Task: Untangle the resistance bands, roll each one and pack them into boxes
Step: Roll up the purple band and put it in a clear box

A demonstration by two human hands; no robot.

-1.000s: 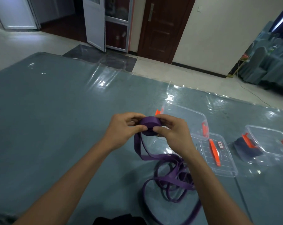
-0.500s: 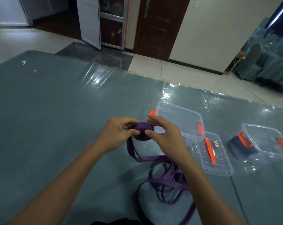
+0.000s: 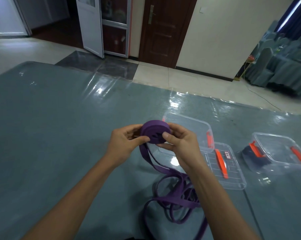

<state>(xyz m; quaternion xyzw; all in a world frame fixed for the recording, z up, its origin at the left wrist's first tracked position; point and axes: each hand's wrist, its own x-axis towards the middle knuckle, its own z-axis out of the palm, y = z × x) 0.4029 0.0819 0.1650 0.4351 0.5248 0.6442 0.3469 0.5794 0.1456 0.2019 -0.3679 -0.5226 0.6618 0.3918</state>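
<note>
A purple resistance band is partly wound into a thick roll [image 3: 154, 133] held above the grey table. My left hand [image 3: 127, 142] pinches the roll's left side and my right hand [image 3: 179, 142] grips its right side, thumb on the face. The unrolled tail hangs down to a loose purple tangle [image 3: 174, 200] on the table near me. An open clear box [image 3: 194, 125] with orange latches sits just behind the roll, its lid [image 3: 232, 177] lying flat to the right. A second clear box [image 3: 284, 148] stands further right beside a dark blue rolled band [image 3: 251, 155].
The table [image 3: 51, 127] has a glossy plastic cover and spreads wide to the left. Beyond its far edge are a tiled floor, a dark wooden door [image 3: 163, 28] and covered chairs [image 3: 288, 66] at the right.
The roll has turned in my hands so its flat spiral face now shows, and it looks thicker. Less loose band lies between the roll and the tangle.
</note>
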